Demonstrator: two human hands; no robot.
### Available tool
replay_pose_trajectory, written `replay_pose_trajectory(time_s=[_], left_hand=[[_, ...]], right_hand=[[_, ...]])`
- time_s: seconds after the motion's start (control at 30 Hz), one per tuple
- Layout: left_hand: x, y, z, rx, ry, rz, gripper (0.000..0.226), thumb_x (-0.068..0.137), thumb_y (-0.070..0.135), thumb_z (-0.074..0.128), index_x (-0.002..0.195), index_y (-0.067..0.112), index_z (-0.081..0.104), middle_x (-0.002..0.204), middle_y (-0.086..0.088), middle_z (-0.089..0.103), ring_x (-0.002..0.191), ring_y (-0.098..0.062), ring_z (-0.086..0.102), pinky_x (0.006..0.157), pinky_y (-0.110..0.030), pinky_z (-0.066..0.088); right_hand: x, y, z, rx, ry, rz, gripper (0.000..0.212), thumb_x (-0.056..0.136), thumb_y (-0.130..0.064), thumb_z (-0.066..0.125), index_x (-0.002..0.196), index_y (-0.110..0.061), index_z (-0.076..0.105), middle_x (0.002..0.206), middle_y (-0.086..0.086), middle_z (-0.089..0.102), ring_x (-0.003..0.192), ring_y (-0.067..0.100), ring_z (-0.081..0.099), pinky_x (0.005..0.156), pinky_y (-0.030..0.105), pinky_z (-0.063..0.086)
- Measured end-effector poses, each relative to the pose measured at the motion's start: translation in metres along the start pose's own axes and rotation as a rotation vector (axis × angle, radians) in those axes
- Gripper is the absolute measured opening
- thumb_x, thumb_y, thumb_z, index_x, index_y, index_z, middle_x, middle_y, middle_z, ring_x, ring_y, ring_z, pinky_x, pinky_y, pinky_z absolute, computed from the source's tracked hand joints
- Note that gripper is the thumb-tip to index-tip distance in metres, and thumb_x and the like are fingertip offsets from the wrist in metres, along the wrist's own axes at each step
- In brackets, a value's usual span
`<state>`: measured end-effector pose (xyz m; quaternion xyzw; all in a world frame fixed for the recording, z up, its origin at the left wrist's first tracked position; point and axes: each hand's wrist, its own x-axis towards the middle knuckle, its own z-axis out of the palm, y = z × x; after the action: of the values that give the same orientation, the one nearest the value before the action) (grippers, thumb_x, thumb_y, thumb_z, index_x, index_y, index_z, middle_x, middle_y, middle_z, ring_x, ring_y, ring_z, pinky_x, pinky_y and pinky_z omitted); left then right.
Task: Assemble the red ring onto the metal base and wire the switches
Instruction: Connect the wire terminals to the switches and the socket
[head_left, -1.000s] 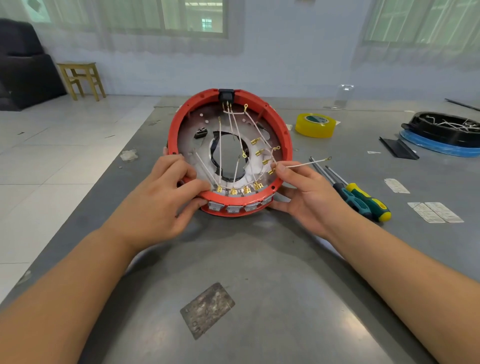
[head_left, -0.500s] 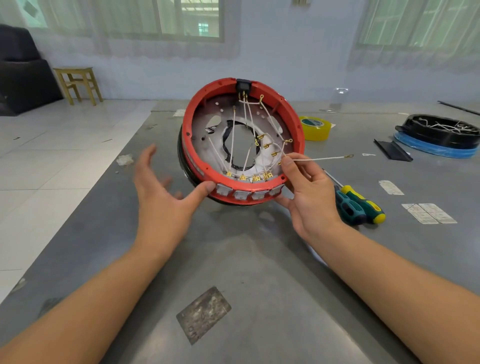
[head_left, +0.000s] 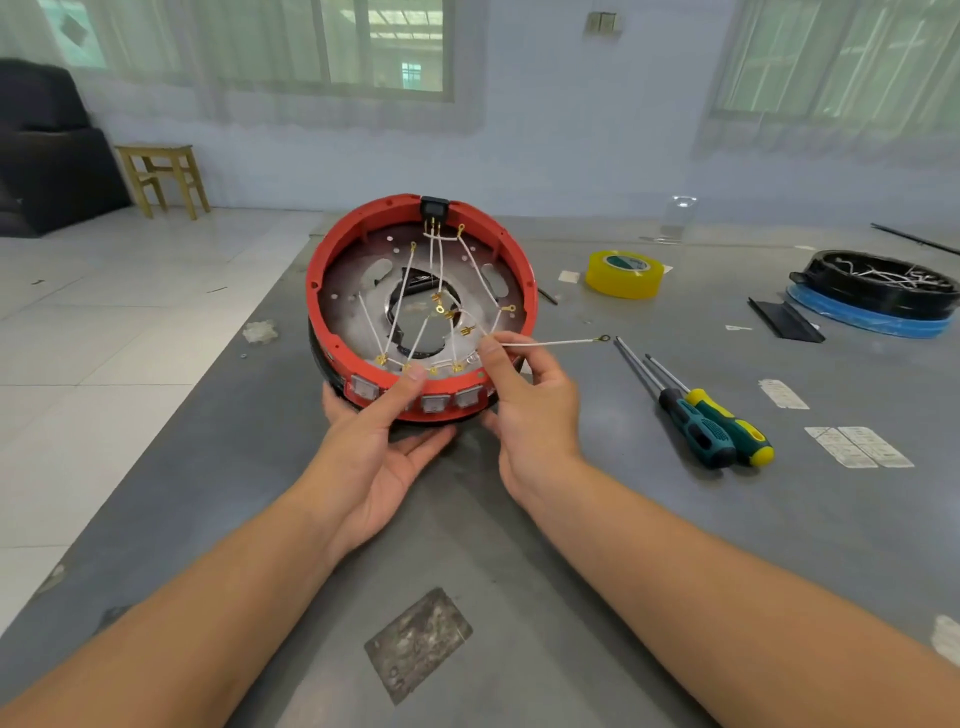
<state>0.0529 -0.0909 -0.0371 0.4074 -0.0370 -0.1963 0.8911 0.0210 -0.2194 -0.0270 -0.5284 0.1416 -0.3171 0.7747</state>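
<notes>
The red ring (head_left: 317, 283) sits on the metal base (head_left: 345, 312) and is tilted up toward me over the grey table. Several white rocker switches (head_left: 432, 402) line its near rim, and white wires with brass terminals cross the inside. A black socket (head_left: 434, 209) sits at the far rim. My left hand (head_left: 374, 447) holds the ring's near edge from below, thumb on the rim. My right hand (head_left: 530, 410) steadies the right side and pinches a loose white wire (head_left: 550, 342) that sticks out to the right, ending in a ring terminal.
Two screwdrivers (head_left: 706, 421) lie to the right of the ring. A yellow tape roll (head_left: 625, 274) stands behind them. At the far right a black tray (head_left: 878, 286) with wires rests on a blue disc. Paper labels (head_left: 857, 446) and a black strip (head_left: 784, 319) lie nearby.
My left hand let go of the ring's left rim, opened, then took hold of the near edge from below. The ring was lifted and tilted. My right hand kept its pinch on the wire.
</notes>
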Motion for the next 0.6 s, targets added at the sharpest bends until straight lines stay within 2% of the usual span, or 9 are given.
replay_pose_trajectory(time_s=[0.17, 0.27, 0.33, 0.4, 0.47, 0.5, 0.53, 0.57, 0.6], left_hand=[[0.007, -0.002, -0.002, 0.032, 0.007, 0.046, 0.096, 0.07, 0.014, 0.088, 0.149, 0.025, 0.035, 0.132, -0.006, 0.073, 0.112, -0.027, 0.075, 0.107, -0.05, 0.053], [0.009, -0.004, -0.005, 0.021, -0.018, 0.083, 0.094, 0.071, 0.01, 0.088, 0.145, 0.034, 0.035, 0.12, 0.001, 0.078, 0.112, -0.022, 0.075, 0.101, -0.045, 0.059], [0.01, -0.003, -0.007, 0.005, -0.028, 0.093, 0.095, 0.072, 0.006, 0.087, 0.145, 0.036, 0.035, 0.122, -0.001, 0.077, 0.112, -0.023, 0.075, 0.098, -0.048, 0.061], [0.011, -0.001, -0.009, -0.005, -0.008, 0.097, 0.097, 0.069, 0.005, 0.088, 0.146, 0.034, 0.036, 0.128, -0.007, 0.074, 0.111, -0.025, 0.076, 0.096, -0.052, 0.061], [0.011, 0.0, -0.011, 0.005, 0.02, 0.102, 0.097, 0.069, 0.006, 0.089, 0.145, 0.032, 0.035, 0.131, -0.008, 0.071, 0.109, -0.025, 0.076, 0.095, -0.052, 0.061], [0.011, 0.001, -0.012, 0.018, 0.026, 0.105, 0.095, 0.071, 0.005, 0.088, 0.144, 0.033, 0.035, 0.131, -0.008, 0.071, 0.109, -0.027, 0.076, 0.095, -0.052, 0.061], [0.011, 0.001, -0.013, 0.035, 0.026, 0.107, 0.09, 0.076, 0.003, 0.086, 0.142, 0.035, 0.034, 0.131, -0.007, 0.071, 0.109, -0.029, 0.076, 0.095, -0.051, 0.061], [0.011, 0.001, -0.014, 0.056, 0.021, 0.107, 0.085, 0.08, 0.001, 0.084, 0.139, 0.037, 0.035, 0.13, -0.007, 0.071, 0.108, -0.032, 0.076, 0.093, -0.051, 0.062], [0.011, 0.001, -0.015, 0.073, 0.013, 0.104, 0.081, 0.083, 0.0, 0.082, 0.136, 0.038, 0.035, 0.13, -0.007, 0.07, 0.106, -0.035, 0.077, 0.091, -0.051, 0.063]], right_hand=[[-0.004, 0.008, 0.009, 0.019, 0.013, -0.005, 0.012, 0.09, -0.021, 0.079, 0.083, -0.031, 0.077, 0.105, 0.012, 0.076, 0.108, 0.035, 0.071, 0.097, 0.062, 0.054], [-0.005, 0.009, 0.01, 0.034, 0.0, 0.004, 0.014, 0.09, -0.02, 0.078, 0.083, -0.031, 0.076, 0.098, 0.005, 0.078, 0.099, 0.027, 0.074, 0.095, 0.06, 0.056], [-0.004, 0.01, 0.009, 0.05, -0.029, 0.024, 0.013, 0.091, -0.018, 0.078, 0.084, -0.029, 0.076, 0.095, 0.001, 0.078, 0.093, 0.02, 0.075, 0.094, 0.058, 0.057], [-0.003, 0.01, 0.008, 0.067, -0.057, 0.058, 0.011, 0.09, -0.017, 0.078, 0.085, -0.026, 0.077, 0.102, 0.006, 0.077, 0.094, 0.018, 0.075, 0.095, 0.057, 0.057], [-0.001, 0.009, 0.006, 0.011, -0.049, 0.04, 0.009, 0.089, -0.018, 0.079, 0.084, -0.025, 0.079, 0.125, 0.012, 0.069, 0.114, 0.021, 0.069, 0.103, 0.055, 0.053], [0.0, 0.006, 0.004, -0.053, -0.029, -0.003, 0.008, 0.088, -0.021, 0.08, 0.083, -0.026, 0.08, 0.138, 0.01, 0.059, 0.127, 0.018, 0.06, 0.11, 0.048, 0.049], [0.002, 0.003, 0.001, -0.129, -0.009, -0.058, 0.007, 0.087, -0.024, 0.082, 0.083, -0.029, 0.081, 0.149, 0.002, 0.047, 0.137, 0.007, 0.049, 0.113, 0.035, 0.044], [0.003, -0.003, -0.003, -0.207, 0.002, -0.121, 0.007, 0.085, -0.027, 0.083, 0.082, -0.033, 0.08, 0.153, -0.005, 0.037, 0.137, -0.009, 0.039, 0.11, 0.018, 0.041], [0.005, -0.009, -0.007, -0.279, 0.011, -0.191, 0.008, 0.084, -0.03, 0.083, 0.081, -0.036, 0.08, 0.151, -0.009, 0.033, 0.129, -0.023, 0.035, 0.099, 0.004, 0.038]])
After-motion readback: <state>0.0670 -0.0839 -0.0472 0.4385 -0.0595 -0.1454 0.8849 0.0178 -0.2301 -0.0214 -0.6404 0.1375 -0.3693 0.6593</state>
